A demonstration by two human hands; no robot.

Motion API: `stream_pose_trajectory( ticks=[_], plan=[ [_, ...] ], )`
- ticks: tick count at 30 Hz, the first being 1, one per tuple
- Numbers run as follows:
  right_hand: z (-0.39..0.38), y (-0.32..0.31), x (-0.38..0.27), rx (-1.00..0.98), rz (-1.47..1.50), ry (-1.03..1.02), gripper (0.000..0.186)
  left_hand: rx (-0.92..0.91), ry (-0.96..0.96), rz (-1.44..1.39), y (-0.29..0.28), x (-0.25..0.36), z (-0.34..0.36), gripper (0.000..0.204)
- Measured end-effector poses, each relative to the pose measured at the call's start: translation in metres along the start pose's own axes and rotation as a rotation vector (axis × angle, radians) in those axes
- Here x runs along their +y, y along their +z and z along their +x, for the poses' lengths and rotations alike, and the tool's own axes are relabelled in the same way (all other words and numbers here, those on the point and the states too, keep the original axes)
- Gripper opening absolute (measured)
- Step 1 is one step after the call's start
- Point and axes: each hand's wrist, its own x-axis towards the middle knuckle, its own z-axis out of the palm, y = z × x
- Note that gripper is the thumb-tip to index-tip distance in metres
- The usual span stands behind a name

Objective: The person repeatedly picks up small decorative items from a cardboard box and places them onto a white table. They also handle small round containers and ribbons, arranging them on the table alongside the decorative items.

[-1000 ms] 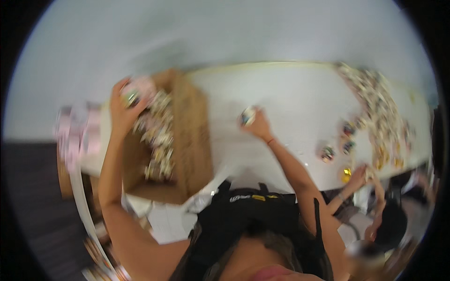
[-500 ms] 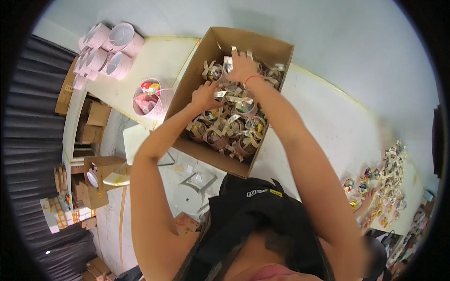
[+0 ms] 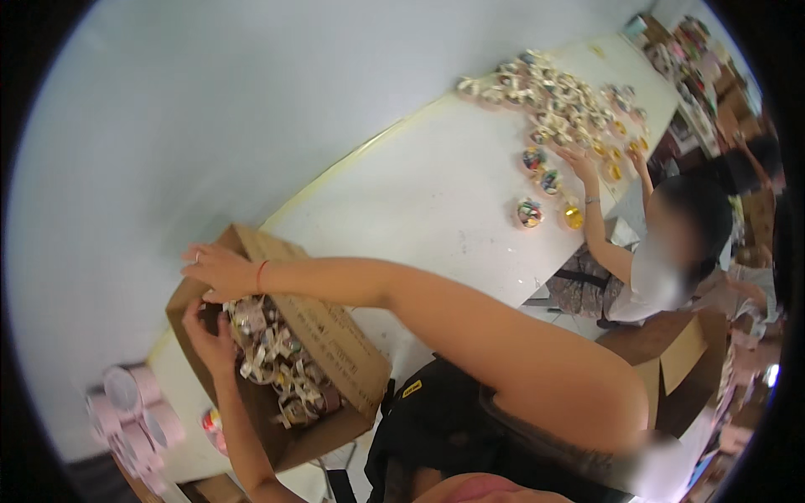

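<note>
A cardboard box (image 3: 331,348) stands tilted in the view at the lower left, partly filled with small ribbon-tied round containers (image 3: 281,360). My left hand (image 3: 211,335) reaches inside, at the far end beside the containers. Its fingers and thumb are apart, and I see nothing held in it. Just above it, my right hand (image 3: 222,272) stretches over the box's far end, fingers spread and apparently holding nothing. A red cord is round my right wrist.
A long white table (image 3: 411,210) runs along the wall. Many ribboned containers (image 3: 553,96) crowd its far end, where a co-worker's hands (image 3: 583,163) are busy. Pink buckets (image 3: 138,411) stand at the lower left. An open carton (image 3: 671,360) is at the right.
The view has swung to the right, so the box now appears lower left and the co-worker is in sight. My right hand has gone from among the containers to the box's far end.
</note>
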Motion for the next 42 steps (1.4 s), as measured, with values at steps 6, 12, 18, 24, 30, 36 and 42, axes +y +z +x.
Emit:
stream_pose_trajectory(
  ticks=[6,12,18,24,30,36,42],
  plan=[
    [-0.164,-0.296,0.21,0.619,-0.463,0.264,0.057,-0.222,0.143,-0.179,0.104,0.13,0.132,0.037],
    [-0.431,-0.553,0.291,0.474,-1.056,1.121,0.085,-0.52,0.434,-0.256,0.359,0.246,0.189,0.042],
    [-0.478,-0.633,0.352,0.365,-0.98,1.018,0.081,-0.747,0.606,-0.145,0.624,0.404,0.226,0.066],
    [-0.431,-0.613,0.42,0.097,-0.865,1.092,0.09,-0.779,0.778,0.205,0.771,0.466,0.239,0.074],
    [-0.4,-0.579,0.435,0.017,-0.839,1.378,0.084,-0.807,0.808,0.238,0.787,0.439,0.235,0.073],
    [-0.374,-0.502,0.414,-0.084,-0.874,1.278,0.081,-0.902,0.718,0.364,0.732,0.369,0.218,0.077],
    [-0.357,-0.372,0.339,-0.243,-0.838,1.029,0.078,-1.016,0.499,0.464,0.596,0.279,0.179,0.081]
  ],
)
